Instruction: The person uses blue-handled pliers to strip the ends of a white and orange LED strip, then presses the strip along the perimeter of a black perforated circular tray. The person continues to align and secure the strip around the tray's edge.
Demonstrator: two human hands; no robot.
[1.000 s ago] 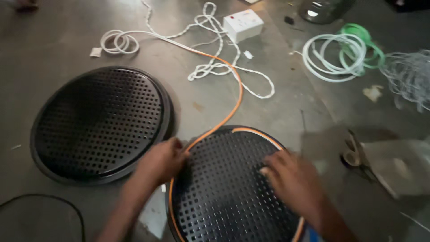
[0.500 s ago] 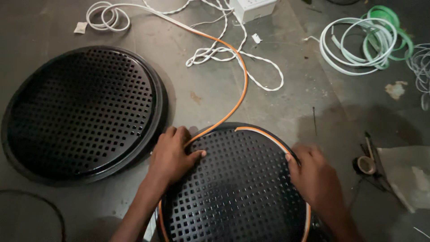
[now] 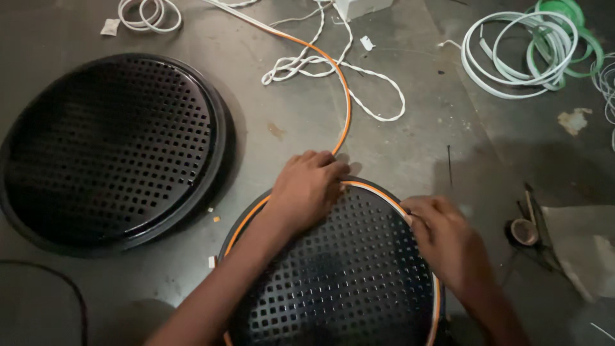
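Note:
A round black perforated disc [image 3: 346,282] lies on the grey floor just in front of me. An orange flexible strip [image 3: 346,109] runs from the far side down to the disc and follows its rim. My left hand [image 3: 307,189] lies flat on the disc's top edge, pressing on the orange strip where it meets the rim. My right hand [image 3: 445,240] pinches the strip against the rim at the upper right. A second, larger black perforated disc [image 3: 109,147] rests apart at the left.
White twisted cord [image 3: 320,61] lies tangled beyond the disc. Coils of white strip [image 3: 512,54] and green strip [image 3: 580,32] sit at the top right. A small tape roll [image 3: 524,232] and a paper sheet [image 3: 586,247] lie at the right. A black cable [image 3: 57,282] curves at the lower left.
The view has shifted so the discs sit further right and lower. My left hand moved right along the rim's top; my right hand slid up along the rim toward it.

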